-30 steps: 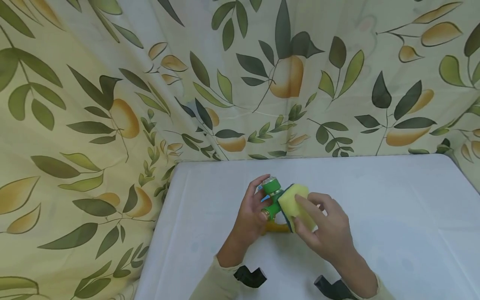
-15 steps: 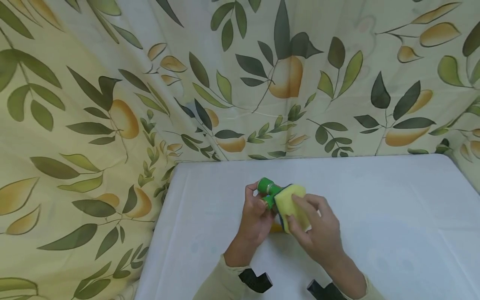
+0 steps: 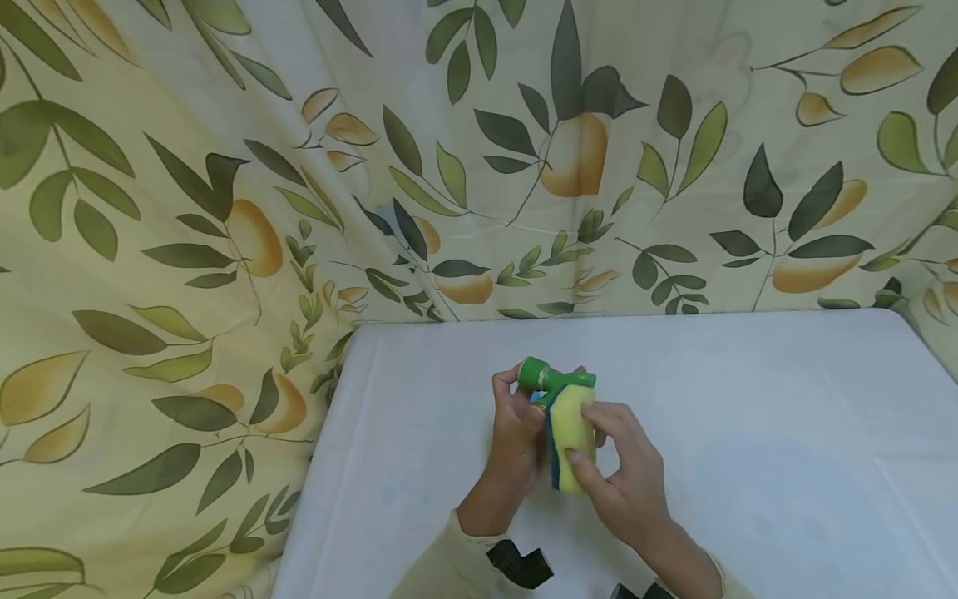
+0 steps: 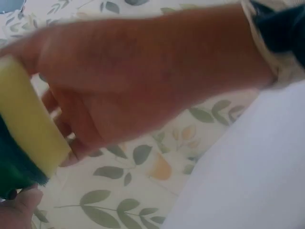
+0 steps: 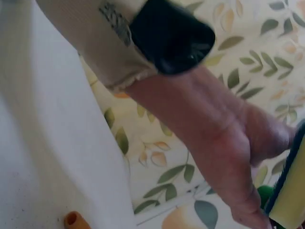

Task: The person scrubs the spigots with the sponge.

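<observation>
My left hand [image 3: 512, 441] holds a green branched piece [image 3: 542, 374] with a wide cap-like end, a slimmer arm pointing right and a short stub. Its exact kind cannot be told. In my right hand [image 3: 629, 474] a yellow sponge [image 3: 572, 433] with a dark scouring side is pinched between thumb and fingers. The dark side faces the green piece and hides part of it. In the left wrist view, my right hand [image 4: 105, 81] is at the yellow side of the sponge [image 4: 31, 114]. In the right wrist view, my left hand [image 5: 228, 157] is beside its dark side.
Both hands are above a white-covered table [image 3: 786, 433]. A curtain [image 3: 449, 166] with leaves and fruit hangs behind and left of it. An orange tube end [image 5: 76, 220] shows at the bottom of the right wrist view. Black straps [image 3: 520, 566] sit on the wrists.
The green piece has been turned, its wide end now tipped left and its slim arm uncovered. The sponge has moved left and lower and stands more upright. The right hand followed leftward.
</observation>
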`<state>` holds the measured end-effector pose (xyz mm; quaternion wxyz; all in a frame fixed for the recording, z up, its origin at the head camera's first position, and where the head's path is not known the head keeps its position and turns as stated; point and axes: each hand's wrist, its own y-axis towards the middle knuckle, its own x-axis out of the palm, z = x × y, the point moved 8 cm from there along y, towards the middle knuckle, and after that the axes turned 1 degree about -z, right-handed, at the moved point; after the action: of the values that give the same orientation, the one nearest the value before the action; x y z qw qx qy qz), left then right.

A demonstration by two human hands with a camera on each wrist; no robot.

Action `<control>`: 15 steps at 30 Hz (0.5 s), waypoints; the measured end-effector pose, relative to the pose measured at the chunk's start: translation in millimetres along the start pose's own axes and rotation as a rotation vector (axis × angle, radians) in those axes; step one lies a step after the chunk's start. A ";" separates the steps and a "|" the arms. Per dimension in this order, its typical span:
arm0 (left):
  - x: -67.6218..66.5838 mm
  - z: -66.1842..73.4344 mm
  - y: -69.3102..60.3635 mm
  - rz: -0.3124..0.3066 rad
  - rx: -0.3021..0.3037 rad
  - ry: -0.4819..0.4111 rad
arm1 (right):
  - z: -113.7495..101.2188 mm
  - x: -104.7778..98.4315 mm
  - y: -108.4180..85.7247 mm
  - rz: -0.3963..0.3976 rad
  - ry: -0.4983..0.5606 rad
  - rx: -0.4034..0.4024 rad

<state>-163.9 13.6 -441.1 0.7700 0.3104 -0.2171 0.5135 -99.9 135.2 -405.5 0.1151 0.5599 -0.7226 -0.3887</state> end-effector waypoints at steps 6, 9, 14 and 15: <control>1.2 2.3 -2.0 -0.015 0.019 0.034 | -2.4 -1.9 1.4 -0.019 -0.060 -0.037; 1.4 3.1 -2.8 -0.018 0.028 0.038 | -5.4 -3.3 2.5 -0.022 -0.090 -0.055; 4.1 6.7 -3.6 -0.059 0.052 0.031 | -14.5 -5.9 3.8 -0.002 -0.127 -0.163; 4.9 8.5 -3.6 -0.066 0.061 0.023 | -18.1 -6.4 4.2 0.013 -0.151 -0.215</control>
<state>-158.9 9.9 -432.7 0.7791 0.3349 -0.1819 0.4978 -89.8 133.3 -388.7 0.1223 0.5090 -0.6869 -0.5041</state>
